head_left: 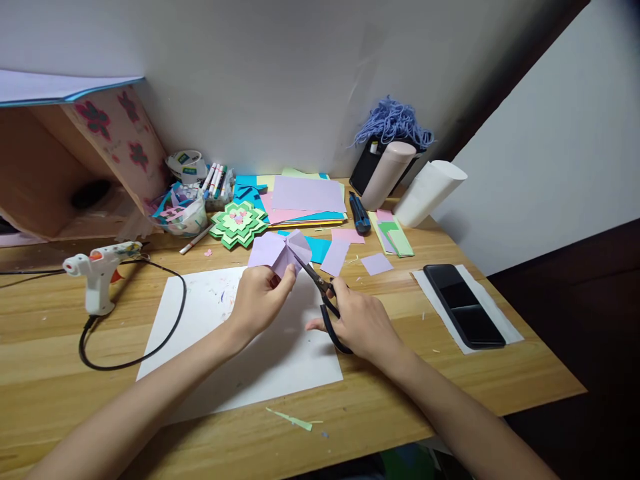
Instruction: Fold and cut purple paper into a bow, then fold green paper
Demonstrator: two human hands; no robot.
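My left hand (260, 297) pinches a folded piece of lilac paper (277, 251) and holds it up above a white sheet (200, 333) on the wooden desk (45, 373). My right hand (357, 323) grips black-handled scissors (325, 300), fingers through the loops. The blades point up and left, and their tips reach into the lilac paper's right side.
A white glue gun (100, 270) with a black cord lies at the left. A green layered paper flower (239, 224), markers (215, 180), stacked coloured paper (305, 197), a utility knife (359, 213) and two cylinders (430, 190) stand behind. A phone (463, 303) lies at the right.
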